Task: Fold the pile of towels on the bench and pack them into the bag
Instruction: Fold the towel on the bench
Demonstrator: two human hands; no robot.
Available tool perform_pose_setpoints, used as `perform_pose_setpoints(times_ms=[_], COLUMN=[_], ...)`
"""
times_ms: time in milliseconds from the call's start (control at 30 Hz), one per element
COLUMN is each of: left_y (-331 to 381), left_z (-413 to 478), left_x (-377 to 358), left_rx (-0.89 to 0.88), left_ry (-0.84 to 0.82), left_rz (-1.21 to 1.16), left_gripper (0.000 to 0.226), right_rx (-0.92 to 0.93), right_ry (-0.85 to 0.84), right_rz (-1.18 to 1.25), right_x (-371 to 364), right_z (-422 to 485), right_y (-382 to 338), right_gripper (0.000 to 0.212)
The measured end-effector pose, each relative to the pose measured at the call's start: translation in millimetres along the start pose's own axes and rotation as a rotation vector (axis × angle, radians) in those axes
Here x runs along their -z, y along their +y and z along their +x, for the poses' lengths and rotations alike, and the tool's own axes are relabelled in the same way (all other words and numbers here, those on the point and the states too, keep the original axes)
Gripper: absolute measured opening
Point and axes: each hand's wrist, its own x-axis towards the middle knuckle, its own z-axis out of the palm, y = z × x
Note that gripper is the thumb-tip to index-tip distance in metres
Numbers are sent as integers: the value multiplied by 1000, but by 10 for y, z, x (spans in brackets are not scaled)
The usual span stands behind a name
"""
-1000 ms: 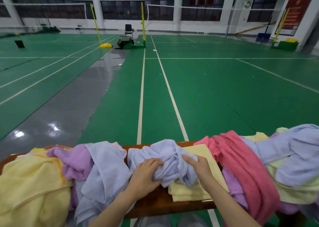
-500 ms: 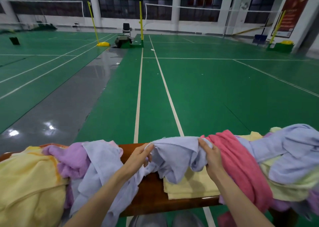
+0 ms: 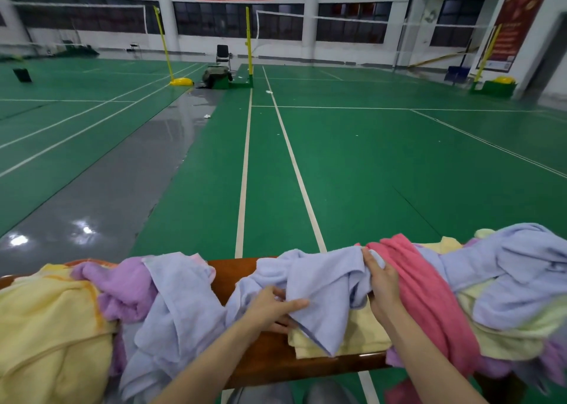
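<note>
At the bottom centre of the frame, a person's left hand [image 3: 276, 310] pinches a soft fold of a rumpled lavender towel [image 3: 322, 280], thumb over and fingers under. The right hand [image 3: 383, 284] curls its fingers tight on the towel's upper edge. The cloth sags between them over a flat, squarely folded yellow towel [image 3: 365, 333] on a glossy brown wooden bench [image 3: 264, 360]. Crumpled terry heaps flank it. A nubby pink towel [image 3: 426, 290] and a pale blue towel [image 3: 521, 268] lie at right. A bulky yellow heap [image 3: 46, 327] and a purple towel [image 3: 122, 287] lie at lower left. Smooth green court floor [image 3: 368, 173], lined white, fills the frame above.
</note>
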Motion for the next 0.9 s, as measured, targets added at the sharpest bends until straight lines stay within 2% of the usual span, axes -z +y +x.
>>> perform_pose_setpoints(times_ms=[100,167,233,300,400,467,533,600,667,733,767,833,900], left_y=[-32,51,157,272,411,504,584,679,760,817,834,848,824], left_z=[78,101,141,142,86,61,54,53,54,53,54,49,43], left_x=[-205,-247,-156,26,297,385,378,279,144,48,27,44,120], left_rx=[-121,-183,-273,-345,-393,-459,-581,-694,-745,-766,-775,-769,-695], left_ry=[147,201,274,266,120,54,54,28,-31,-77,-78,-72,-94], left_rz=[-209,-343,-241,-133,-253,-223,23,256,377,419,411,358,383], left_gripper=[60,46,24,14,13,15,17,16,15,14,13,3,18], right_rx=[15,21,30,-4,-23,7,83,223,262,238,240,240,185], right_ry=[-42,-55,-15,92,163,97,-13,-211,-453,-625,-647,-571,-473], right_rz=[-34,-36,-50,-21,26,-130,-239,-396,-478,-453,-426,-352,-254], right_x=[-2,26,85,180,352,404,357,217,34,-130,-182,-209,-153], right_z=[-24,-22,28,112,210,211,135,24,-80,-154,-175,-176,-139], right_y=[-20,-50,-79,-103,-116,-127,-175,-226,-231,-219,-219,-255,-312], right_gripper=[26,27,26,15,23,27,26,39,57,50,36,14,12])
